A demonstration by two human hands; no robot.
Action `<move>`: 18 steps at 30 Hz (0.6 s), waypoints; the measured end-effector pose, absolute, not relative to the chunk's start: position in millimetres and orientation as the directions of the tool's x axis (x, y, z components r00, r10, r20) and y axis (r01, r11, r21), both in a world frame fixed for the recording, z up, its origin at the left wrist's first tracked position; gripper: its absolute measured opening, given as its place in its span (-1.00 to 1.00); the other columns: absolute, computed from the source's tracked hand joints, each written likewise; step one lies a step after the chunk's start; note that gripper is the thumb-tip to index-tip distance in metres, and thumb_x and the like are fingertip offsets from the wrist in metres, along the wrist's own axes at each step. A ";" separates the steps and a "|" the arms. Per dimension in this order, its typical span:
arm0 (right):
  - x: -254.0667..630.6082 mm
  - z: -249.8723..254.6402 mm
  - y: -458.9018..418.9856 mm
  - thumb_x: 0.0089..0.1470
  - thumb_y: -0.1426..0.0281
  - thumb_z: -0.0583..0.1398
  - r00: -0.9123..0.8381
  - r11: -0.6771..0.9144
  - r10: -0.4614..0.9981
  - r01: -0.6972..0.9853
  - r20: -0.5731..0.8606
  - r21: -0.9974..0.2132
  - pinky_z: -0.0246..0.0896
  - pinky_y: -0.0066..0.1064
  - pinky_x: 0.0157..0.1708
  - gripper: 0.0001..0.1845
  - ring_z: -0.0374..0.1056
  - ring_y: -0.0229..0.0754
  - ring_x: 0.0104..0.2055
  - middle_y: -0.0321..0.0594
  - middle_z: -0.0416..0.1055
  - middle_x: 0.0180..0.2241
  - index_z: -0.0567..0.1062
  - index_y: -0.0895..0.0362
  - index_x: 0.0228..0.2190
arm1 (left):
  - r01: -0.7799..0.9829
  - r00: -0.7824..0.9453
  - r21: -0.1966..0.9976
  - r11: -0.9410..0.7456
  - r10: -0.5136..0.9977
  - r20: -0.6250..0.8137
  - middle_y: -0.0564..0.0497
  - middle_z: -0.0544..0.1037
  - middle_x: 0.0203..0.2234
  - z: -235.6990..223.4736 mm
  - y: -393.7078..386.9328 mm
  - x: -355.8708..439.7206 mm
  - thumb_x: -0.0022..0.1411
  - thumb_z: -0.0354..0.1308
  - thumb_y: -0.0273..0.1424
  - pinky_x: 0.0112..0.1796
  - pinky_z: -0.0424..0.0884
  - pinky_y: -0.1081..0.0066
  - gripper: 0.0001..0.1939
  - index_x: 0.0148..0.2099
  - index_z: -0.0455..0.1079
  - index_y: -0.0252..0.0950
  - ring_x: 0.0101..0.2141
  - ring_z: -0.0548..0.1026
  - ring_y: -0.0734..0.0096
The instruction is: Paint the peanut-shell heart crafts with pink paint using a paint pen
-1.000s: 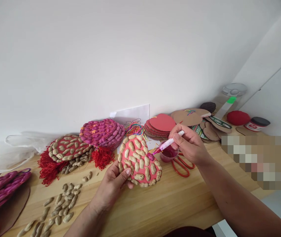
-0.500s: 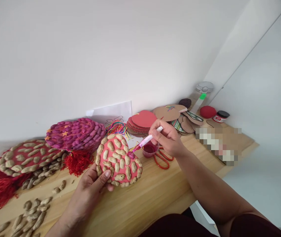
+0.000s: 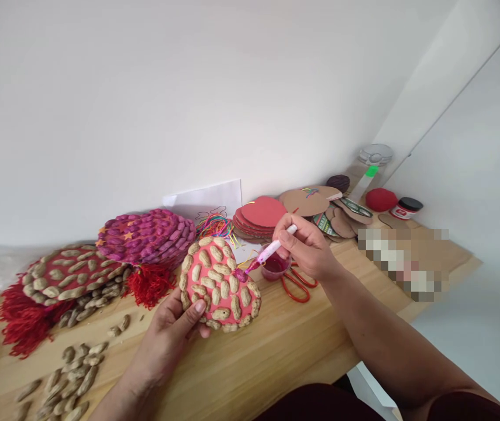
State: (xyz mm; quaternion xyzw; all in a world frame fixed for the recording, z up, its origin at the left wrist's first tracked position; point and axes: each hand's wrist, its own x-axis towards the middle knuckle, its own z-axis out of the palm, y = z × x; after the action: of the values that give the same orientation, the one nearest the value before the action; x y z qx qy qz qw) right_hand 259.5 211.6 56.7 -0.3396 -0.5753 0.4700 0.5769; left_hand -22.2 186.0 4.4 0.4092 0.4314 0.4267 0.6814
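My left hand [image 3: 177,324] grips the lower left edge of a red heart-shaped card [image 3: 211,266] covered with glued peanuts, thumb on the front. In my right hand [image 3: 304,245] is a paintbrush [image 3: 276,248] with a white handle, its bristles loaded with purple-pink paint. The brush tip touches a peanut [image 3: 241,275] at the heart's upper right notch, and that peanut shows purple paint. Just behind the brush stands a small cup of purple paint [image 3: 275,267], partly hidden by my right hand. Orange-handled scissors [image 3: 297,286] lie beside the cup.
Loose peanuts [image 3: 72,374] lie at the front left of the wooden table [image 3: 250,362]. Behind them are a peanut-covered piece [image 3: 72,275] with red yarn tassels [image 3: 28,321] and purple-painted pieces [image 3: 153,237]. Red hearts [image 3: 262,211], cardboard shapes [image 3: 304,202], red yarn [image 3: 381,199] and a jar [image 3: 406,207] line the wall.
The whole view has shifted, so things appear farther right. The purple paint on the peanut at the notch has spread. Both hands keep their holds.
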 end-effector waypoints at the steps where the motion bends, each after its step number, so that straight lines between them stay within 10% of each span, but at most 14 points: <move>1: 259.5 56.2 212.1 0.25 0.13 0.26 -0.098 0.323 0.936 -0.148 0.339 -0.935 -0.07 -0.46 -0.56 -0.67 0.09 -0.36 -0.57 -0.41 0.26 -0.58 0.37 0.11 -0.37 | -0.241 0.254 0.925 0.292 0.939 -0.230 -0.02 0.58 -0.40 4.9 185.7 -21.6 0.07 0.48 -0.25 -0.53 0.43 0.51 -0.65 -0.15 0.53 -0.30 -0.47 0.47 0.42; 18: 262.6 50.7 213.4 0.28 0.16 0.24 -0.126 0.291 0.938 -0.223 0.323 -0.931 -0.10 -0.43 -0.52 -0.71 0.10 -0.35 -0.52 -0.40 0.23 -0.55 0.39 0.10 -0.35 | -0.284 0.347 0.920 0.271 0.923 -0.165 -0.02 0.55 -0.38 -6.1 187.6 -25.7 0.20 0.40 -0.28 -0.51 0.43 0.52 -0.65 -0.02 0.48 -0.30 -0.48 0.43 0.49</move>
State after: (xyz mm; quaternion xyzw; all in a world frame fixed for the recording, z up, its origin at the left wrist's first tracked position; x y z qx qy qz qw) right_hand 262.6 213.4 50.7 -0.3205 -0.5579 0.5019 0.5780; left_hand -25.7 187.6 -6.1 0.4243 0.3770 0.4296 0.7023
